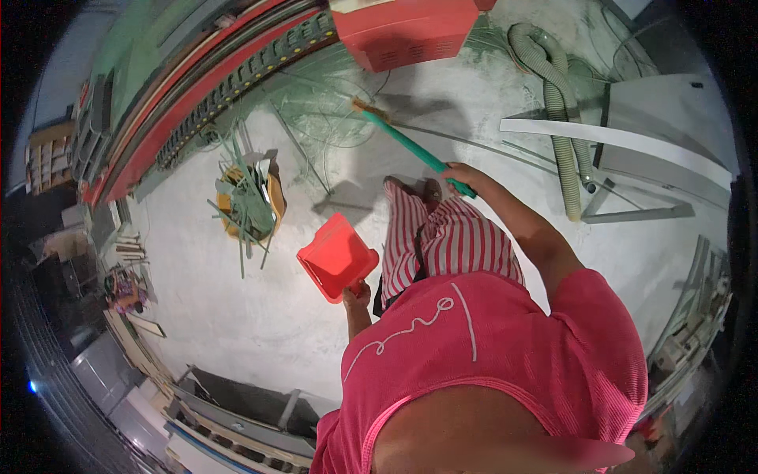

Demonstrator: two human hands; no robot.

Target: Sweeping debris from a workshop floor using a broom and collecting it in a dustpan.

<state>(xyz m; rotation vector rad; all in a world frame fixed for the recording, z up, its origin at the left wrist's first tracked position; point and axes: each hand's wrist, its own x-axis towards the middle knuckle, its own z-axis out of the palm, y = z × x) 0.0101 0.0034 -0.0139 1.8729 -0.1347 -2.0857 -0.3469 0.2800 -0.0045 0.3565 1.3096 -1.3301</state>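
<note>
My left hand (357, 295) is closed round the handle of a red dustpan (339, 254), held low on my left side with its open scoop turned up and away from me. Stretched out to the right, my right hand (458, 175) grips the near end of a green-handled brush (410, 144). The brush's tan bristles (362, 105) point ahead and to the left, over a patch of floor with greenish dust. I cannot tell whether the bristles touch the floor. Nothing can be made out inside the dustpan.
A yellow container (274, 197) stuffed with green and grey strips stands ahead on the left. Beyond it runs a long red machine (237, 55); a red box-shaped unit (407, 35) is straight ahead. A ribbed hose (559, 118), a white curved strip (624, 136) and a metal frame (639, 212) occupy the right.
</note>
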